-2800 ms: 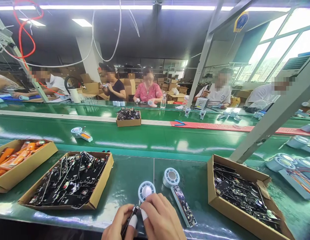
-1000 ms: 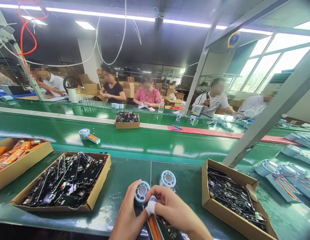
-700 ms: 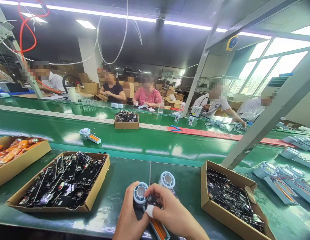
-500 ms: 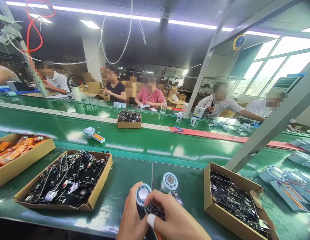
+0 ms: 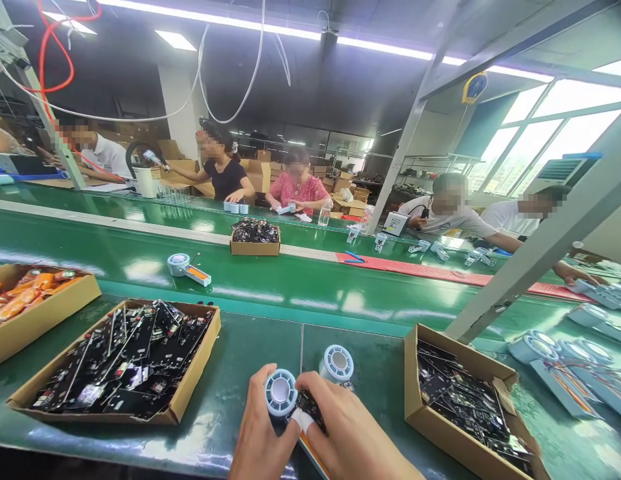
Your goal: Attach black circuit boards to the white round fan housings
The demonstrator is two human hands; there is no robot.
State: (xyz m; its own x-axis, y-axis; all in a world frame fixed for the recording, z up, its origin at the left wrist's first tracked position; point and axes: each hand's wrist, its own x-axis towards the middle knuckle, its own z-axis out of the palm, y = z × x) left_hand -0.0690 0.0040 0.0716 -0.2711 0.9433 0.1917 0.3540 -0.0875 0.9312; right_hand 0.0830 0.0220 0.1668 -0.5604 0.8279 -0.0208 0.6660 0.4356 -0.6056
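Note:
At the bottom centre my left hand (image 5: 263, 437) grips a light-blue fan housing (image 5: 280, 393) by its handle, round head up. My right hand (image 5: 340, 433), with a white-taped fingertip, presses a small black circuit board (image 5: 310, 407) into that housing. A second light-blue fan housing (image 5: 336, 363) lies on the green table just behind my hands. An orange strip shows under my right fingers.
A cardboard box of black circuit boards (image 5: 120, 360) sits to the left, another box of boards (image 5: 470, 400) to the right, a box of orange parts (image 5: 30, 300) far left. A fan unit (image 5: 187, 267) and small box (image 5: 255, 239) ride the green conveyor. Several people work opposite. A metal post (image 5: 530, 260) slants at right.
My hands lifted the fan housing and set the black board onto it; the right fingers have slid over the board. The unit on the conveyor has drifted right, and the view has shifted slightly.

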